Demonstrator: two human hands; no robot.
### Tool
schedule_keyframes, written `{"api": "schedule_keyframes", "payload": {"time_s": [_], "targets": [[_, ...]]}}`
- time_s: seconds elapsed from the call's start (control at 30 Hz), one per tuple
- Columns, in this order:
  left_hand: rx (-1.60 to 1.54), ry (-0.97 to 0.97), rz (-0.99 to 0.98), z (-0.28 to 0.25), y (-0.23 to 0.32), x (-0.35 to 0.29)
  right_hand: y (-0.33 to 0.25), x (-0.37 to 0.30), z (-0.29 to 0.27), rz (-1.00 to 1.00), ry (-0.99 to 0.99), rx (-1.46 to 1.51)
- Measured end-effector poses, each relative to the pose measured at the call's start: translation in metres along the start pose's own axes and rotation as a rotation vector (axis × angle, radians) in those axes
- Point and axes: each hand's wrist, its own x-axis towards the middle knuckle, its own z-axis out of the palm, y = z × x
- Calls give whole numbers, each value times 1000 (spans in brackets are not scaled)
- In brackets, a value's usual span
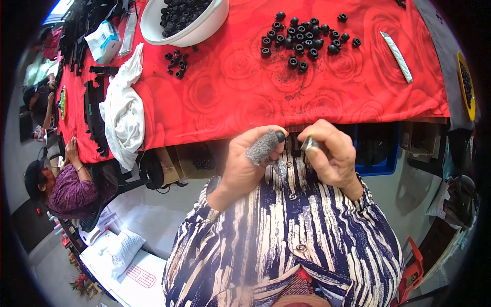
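Observation:
My left hand [240, 162] is closed just off the table's front edge, pinching a small black round plastic part [280, 137]. A fuzzy grey finger cover [262, 148] wraps one of its fingers. Close by on the right, my right hand [333, 153] is curled around a small metal blade-like tool [308, 144], its tip turned toward the black part with a gap between them. Most of the tool is hidden by the fingers. Farther back lies a loose group of similar black parts [300, 45], with dark crumbs scattered in front of it.
A white bowl [220, 18] full of black parts stands at the back left of the red-covered table [225, 102]. Smaller black pieces [176, 64] lie below it. A white cloth [124, 120] hangs over the left edge; a white strip [396, 57] lies right. Another person [74, 189] sits left.

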Motion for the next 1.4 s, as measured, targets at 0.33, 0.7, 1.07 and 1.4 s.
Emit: {"api": "schedule_keyframes", "payload": {"time_s": [0.33,0.7,1.07,1.4], "targets": [[-108,-55,-220,7,1,-2,1,15,10,-308,0,-239],[-224,-160,-331,9,0,-6,4,1,14,-432,77,-282],[-82,-126,-133,5,2,-7,-10,-1,5,-208,12,-189],[74,-52,-99,7,0,-7,-12,1,4,-6,23,-289]]}}
